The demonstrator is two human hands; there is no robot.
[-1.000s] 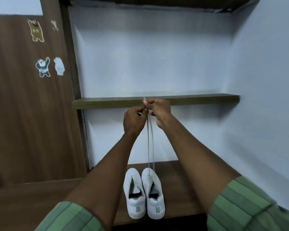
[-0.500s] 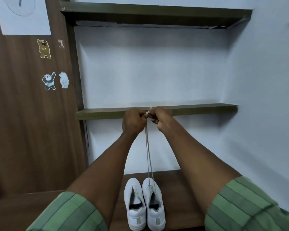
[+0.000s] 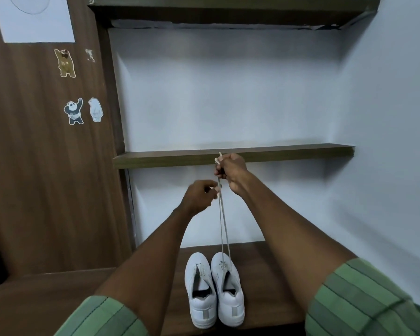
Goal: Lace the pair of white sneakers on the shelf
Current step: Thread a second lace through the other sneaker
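**White sneakers on the lower shelf, lace drawn upward**

White sneakers point(image 3: 214, 291) stand side by side, heels toward the viewer, on the brown wooden lower shelf point(image 3: 272, 275) at 6 o'clock in the view. A pale shoelace point(image 3: 222, 229) rises in two strands from the right shoe toward 12 o'clock. The right hand point(image 3: 230, 172) grips both strands in curled fingers, with the lace tips protruding above the fist, level with the middle shelf point(image 3: 289, 154). The left hand point(image 3: 199, 196), at 8 o'clock from the right hand, has curled fingers beside the strands; whether it pinches the lace cannot be told. Bear stickers point(image 3: 74, 111) mark the wood panel at 10 o'clock.
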